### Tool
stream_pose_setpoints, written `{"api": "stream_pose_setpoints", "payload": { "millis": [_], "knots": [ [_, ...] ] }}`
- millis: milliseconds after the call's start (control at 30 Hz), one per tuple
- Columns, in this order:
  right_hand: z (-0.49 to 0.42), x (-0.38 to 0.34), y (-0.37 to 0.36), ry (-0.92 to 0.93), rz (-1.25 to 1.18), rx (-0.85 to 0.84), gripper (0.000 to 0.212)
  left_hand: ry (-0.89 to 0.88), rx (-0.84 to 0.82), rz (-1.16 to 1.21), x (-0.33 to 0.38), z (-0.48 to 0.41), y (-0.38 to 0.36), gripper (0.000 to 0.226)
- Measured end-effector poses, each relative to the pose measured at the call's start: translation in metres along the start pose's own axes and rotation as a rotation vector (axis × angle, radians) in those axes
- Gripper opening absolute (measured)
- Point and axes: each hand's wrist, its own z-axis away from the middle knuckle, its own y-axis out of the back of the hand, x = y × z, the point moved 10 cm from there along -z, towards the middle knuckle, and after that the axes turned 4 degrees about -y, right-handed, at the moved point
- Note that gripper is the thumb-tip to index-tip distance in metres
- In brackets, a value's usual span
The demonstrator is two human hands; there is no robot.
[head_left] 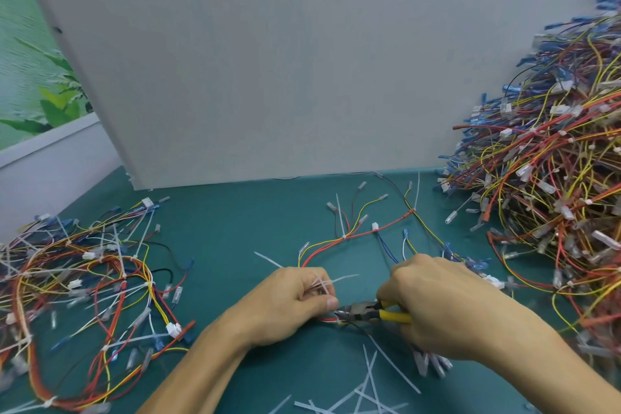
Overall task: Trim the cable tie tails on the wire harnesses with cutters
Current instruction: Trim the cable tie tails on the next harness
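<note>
The wire harness (346, 237) is lying across the middle of the tabletop (228, 239), its near end gathered in the left hand (292, 299). White cable tie tails (331, 281) are sticking out to the right between that hand's curled fingers (316, 282), which are clenching the wires. The right hand (437, 299) is wrapping its fingers round the yellow handles of the cutters (366, 307). The tool's long axis is running left to right, its nose pointing left and touching the wires just under the left thumb. Whether a tail is sitting between the blades cannot be told. Loose trimmed tails (369, 390) are lying in front. An untrimmed pile (84, 279) is lying to the left, and a big heap (551, 205) is rising to the right.
</note>
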Motion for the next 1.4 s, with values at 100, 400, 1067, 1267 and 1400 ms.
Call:
{"api": "stream_pose_setpoints", "payload": {
  "millis": [100, 400, 1067, 1267, 1400],
  "knots": [
    [0.000, -0.001, 0.001, 0.001, 0.024, 0.014, 0.011, -0.002, 0.004, 0.002, 0.000, 0.000, 0.000, 0.019],
    [0.002, -0.010, 0.004, 0.014, 0.123, 0.042, 0.005, 0.001, 0.002, -0.002, 0.000, -0.002, -0.002, 0.020],
    [0.004, -0.003, 0.013, -0.073, -0.268, 0.144, 0.023, 0.006, 0.991, 0.570, -0.061, 0.030, 0.097, 0.029],
    [-0.005, -0.027, 0.005, 0.026, -0.228, 0.225, 0.025, 0.181, 1.038, 0.391, -0.083, 0.043, 0.114, 0.015],
    [-0.010, -0.041, -0.010, 0.116, -0.276, 0.158, 0.026, 0.179, 0.573, 0.134, -0.063, 0.021, 0.089, 0.028]
  ]
}}
